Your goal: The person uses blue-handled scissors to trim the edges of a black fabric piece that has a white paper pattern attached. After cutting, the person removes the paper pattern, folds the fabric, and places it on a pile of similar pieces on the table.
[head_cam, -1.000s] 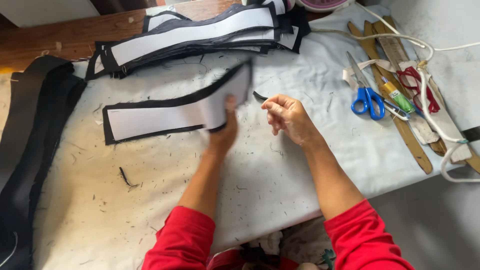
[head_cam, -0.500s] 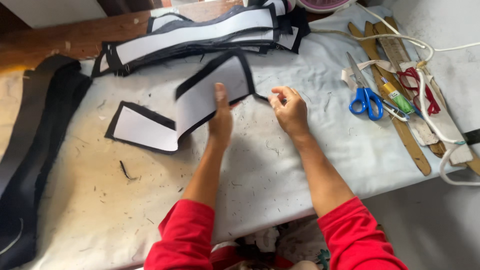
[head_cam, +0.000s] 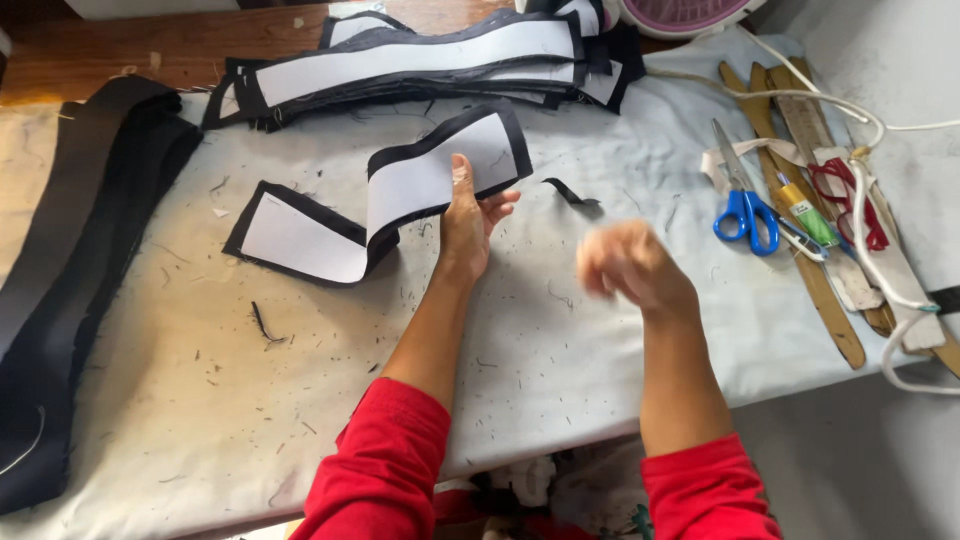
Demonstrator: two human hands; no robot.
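Note:
My left hand grips a long white strip with black fabric edging, lifting its right end off the table while the left end lies flat. To the right, my right hand hovers over the table, blurred, fingers curled with nothing visible in them. A small black fabric scrap lies between the two hands, slightly farther back.
A stack of similar black-edged white strips lies along the back. Black fabric drapes over the left edge. Blue-handled scissors, wooden rulers, red-handled snips and a white cord sit at right. The table cover is speckled with threads.
My left hand has lifted the strip's right end and folded it up toward the back. My right hand has pulled away to the right and nearer me, leaving the black scrap on the table.

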